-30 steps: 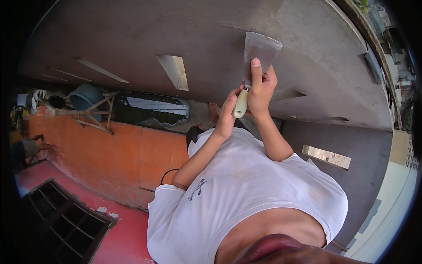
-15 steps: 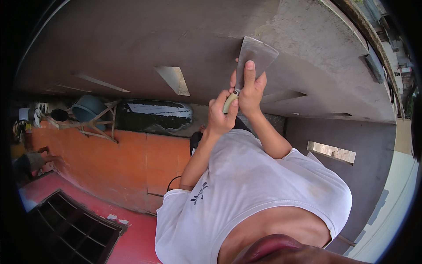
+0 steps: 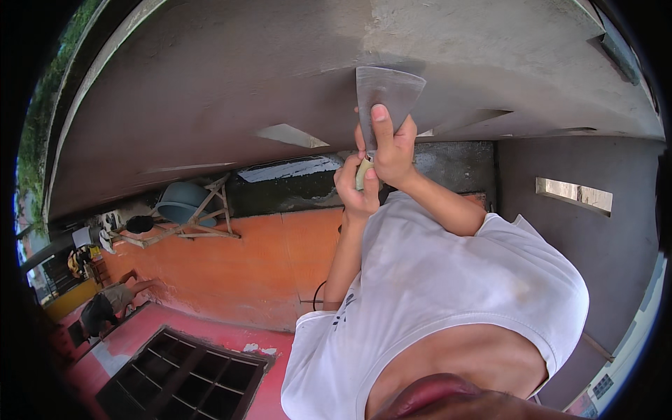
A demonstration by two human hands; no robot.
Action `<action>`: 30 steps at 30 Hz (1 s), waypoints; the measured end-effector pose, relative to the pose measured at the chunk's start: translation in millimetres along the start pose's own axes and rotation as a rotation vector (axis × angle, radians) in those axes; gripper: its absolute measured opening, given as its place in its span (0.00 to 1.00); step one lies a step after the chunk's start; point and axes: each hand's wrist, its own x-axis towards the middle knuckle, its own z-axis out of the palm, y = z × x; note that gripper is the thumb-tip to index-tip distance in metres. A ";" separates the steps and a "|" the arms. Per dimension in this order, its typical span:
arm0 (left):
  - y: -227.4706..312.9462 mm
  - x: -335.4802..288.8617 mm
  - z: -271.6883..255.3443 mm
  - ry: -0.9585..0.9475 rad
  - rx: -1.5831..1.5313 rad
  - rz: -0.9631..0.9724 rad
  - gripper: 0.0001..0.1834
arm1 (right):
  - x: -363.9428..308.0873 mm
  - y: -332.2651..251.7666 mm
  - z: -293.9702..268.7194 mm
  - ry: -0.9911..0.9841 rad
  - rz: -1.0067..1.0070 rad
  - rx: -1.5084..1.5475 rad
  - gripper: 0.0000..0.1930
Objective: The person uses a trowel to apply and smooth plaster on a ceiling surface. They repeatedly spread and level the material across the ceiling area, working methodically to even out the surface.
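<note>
Both my hands hold one wide putty knife (image 3: 393,87), its metal blade pointing up and its broad edge at the grey plastered wall (image 3: 245,77). My left hand (image 3: 357,187) is closed around the pale green handle (image 3: 362,172). Higher up, my right hand (image 3: 393,148) grips the lower blade, thumb pressed flat on its face and fingers behind it. Whether the whole edge touches the plaster, I cannot tell. A lighter, rougher patch of plaster (image 3: 483,35) lies beside a darker, smoother area just above the blade.
Narrow slots, one being a pale opening (image 3: 294,134), cut through the wall. To the left, a blue-grey tub (image 3: 185,203) rests on a wooden trestle (image 3: 222,210). An orange surface (image 3: 245,273) and a barred window (image 3: 182,378) lie beyond. Another person (image 3: 105,308) bends at far left.
The view has swung, bringing more of the left side into sight. The putty knife appears more upright, still at the wall. Both hands keep the same grip.
</note>
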 end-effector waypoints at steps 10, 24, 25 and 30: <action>-12.8 -11.5 -3.6 -0.033 0.017 -0.029 0.24 | 0.4 5.8 -3.4 -0.009 -0.011 0.025 0.19; 1.3 1.6 1.1 -0.002 -0.015 -0.057 0.23 | 13.2 -5.6 -2.9 -0.113 -0.056 0.079 0.19; 2.2 -0.3 2.7 -0.011 -0.032 -0.086 0.23 | 11.7 -1.3 -6.3 -0.118 -0.033 0.082 0.19; 8.0 -3.4 9.6 -0.013 -0.131 -0.148 0.21 | 10.6 4.1 -14.6 -0.142 0.030 0.033 0.18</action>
